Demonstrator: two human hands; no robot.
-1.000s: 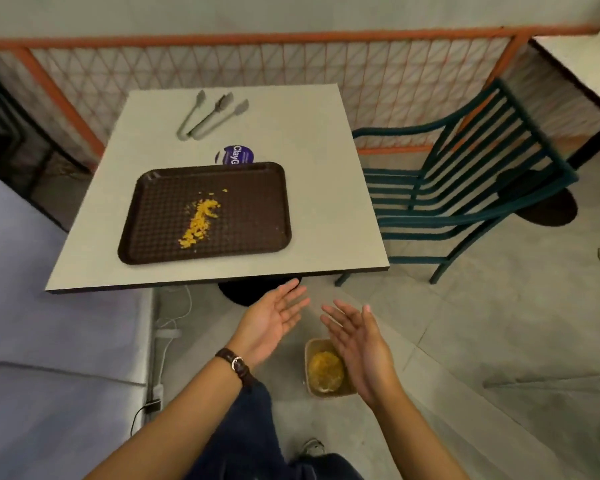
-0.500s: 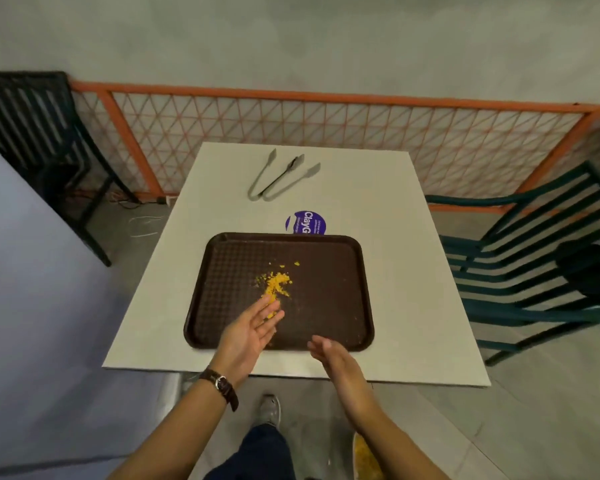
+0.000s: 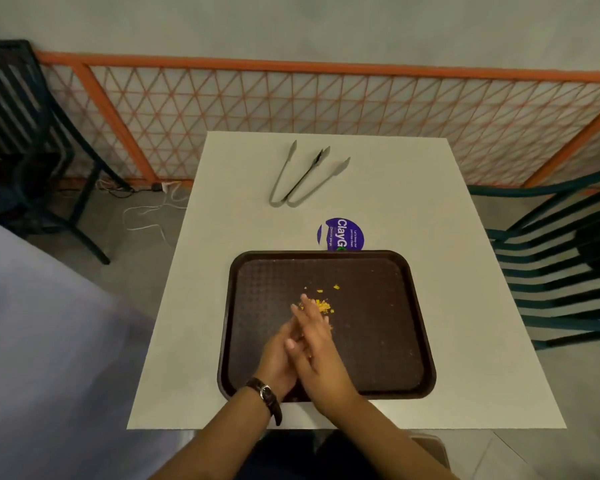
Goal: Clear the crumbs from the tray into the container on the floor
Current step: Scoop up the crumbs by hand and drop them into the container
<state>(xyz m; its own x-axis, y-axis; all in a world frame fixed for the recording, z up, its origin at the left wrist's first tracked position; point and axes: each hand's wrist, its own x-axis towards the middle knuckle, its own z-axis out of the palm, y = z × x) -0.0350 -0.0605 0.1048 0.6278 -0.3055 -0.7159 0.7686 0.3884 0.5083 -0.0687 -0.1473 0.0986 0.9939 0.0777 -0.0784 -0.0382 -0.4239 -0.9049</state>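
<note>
My left hand [image 3: 278, 355] and right hand [image 3: 317, 336] are pressed together over the middle of the brown tray [image 3: 388, 341], fingers straight and relaxed, cupping toward the small yellow heap of crumbs [image 3: 321, 305] just past my fingertips, with a few stray bits lying farther out. The container [image 3: 430, 448] is barely visible past the near edge of the surface [image 3: 413, 188], so I judge the carry down to the floor as the risky part. If my palms gap, crumbs could leak onto the surface or floor, and a hasty scoop could scatter the loose bits across the tray.
</note>
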